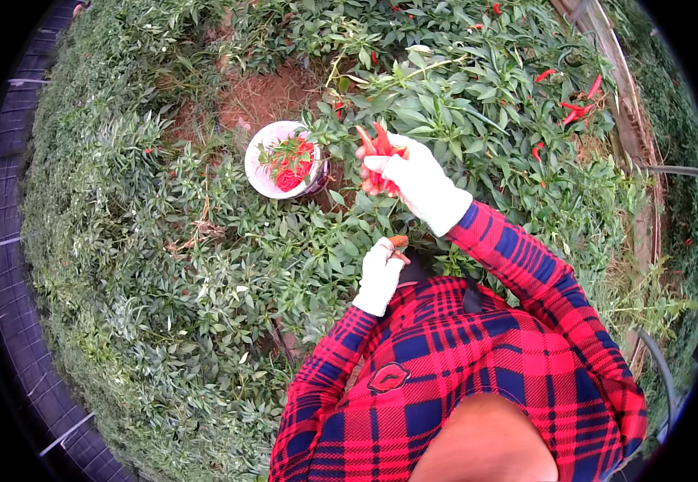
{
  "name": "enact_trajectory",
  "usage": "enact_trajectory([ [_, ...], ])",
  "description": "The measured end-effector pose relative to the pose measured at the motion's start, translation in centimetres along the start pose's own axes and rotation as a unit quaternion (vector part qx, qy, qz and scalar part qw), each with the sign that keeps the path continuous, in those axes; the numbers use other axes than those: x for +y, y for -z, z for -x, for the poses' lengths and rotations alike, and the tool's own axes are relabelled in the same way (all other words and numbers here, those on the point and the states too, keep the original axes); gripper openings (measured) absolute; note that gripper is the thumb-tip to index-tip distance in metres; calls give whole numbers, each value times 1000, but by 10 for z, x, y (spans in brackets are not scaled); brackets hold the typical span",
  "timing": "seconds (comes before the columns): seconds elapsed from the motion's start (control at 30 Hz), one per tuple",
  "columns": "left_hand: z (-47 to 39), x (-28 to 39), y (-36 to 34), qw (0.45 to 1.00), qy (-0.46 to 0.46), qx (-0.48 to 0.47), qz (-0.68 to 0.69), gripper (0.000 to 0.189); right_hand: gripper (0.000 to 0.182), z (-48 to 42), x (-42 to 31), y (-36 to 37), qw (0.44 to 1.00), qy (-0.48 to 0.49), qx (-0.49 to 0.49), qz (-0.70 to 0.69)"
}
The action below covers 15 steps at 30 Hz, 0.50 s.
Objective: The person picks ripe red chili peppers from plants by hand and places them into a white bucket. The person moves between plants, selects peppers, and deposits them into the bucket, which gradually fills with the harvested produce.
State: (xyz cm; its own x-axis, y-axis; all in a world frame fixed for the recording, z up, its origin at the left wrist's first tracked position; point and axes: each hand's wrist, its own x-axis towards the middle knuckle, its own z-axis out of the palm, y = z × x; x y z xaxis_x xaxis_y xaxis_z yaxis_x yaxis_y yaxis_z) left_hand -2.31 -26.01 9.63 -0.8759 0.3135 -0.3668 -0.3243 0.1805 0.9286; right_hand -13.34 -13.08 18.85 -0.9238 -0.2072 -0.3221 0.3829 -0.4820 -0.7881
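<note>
My right hand [406, 181], in a white glove with bare fingertips, is closed around a bunch of red chili peppers [380, 144] above the plants. Lower down and nearer my body is my left hand [380, 271], gloved the same way, its fingers curled; whether anything lies within them I cannot tell. To the left of my right hand stands a white bucket [260, 175], tilted in view, with red chili peppers [292, 175] and some green leaves inside.
Leafy chili plants [162, 313] surround me, with ripe red peppers [577, 112] hanging at the upper right. Bare reddish soil [264, 93] shows beyond the bucket. A dark gridded sheet [14, 229] borders the far left, and a pale strip [632, 114] with a thin pipe [680, 171] runs along the right.
</note>
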Motion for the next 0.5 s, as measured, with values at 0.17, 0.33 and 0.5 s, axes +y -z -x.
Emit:
enact_trajectory([
  [0.17, -58, 2, 67, 931, -199, 225, -206, 28, 16, -69, -14, -44, 993, 87, -80, 19],
  [0.33, -193, 18, 139, 859, -163, 287, -391, 21, 21, -95, 2, -29, 998, 40, -51, 8],
  [0.5, -249, -36, 165, 846, 83, 81, -520, 45, 24, -120, 12, -9, 998, 44, -19, 38],
])
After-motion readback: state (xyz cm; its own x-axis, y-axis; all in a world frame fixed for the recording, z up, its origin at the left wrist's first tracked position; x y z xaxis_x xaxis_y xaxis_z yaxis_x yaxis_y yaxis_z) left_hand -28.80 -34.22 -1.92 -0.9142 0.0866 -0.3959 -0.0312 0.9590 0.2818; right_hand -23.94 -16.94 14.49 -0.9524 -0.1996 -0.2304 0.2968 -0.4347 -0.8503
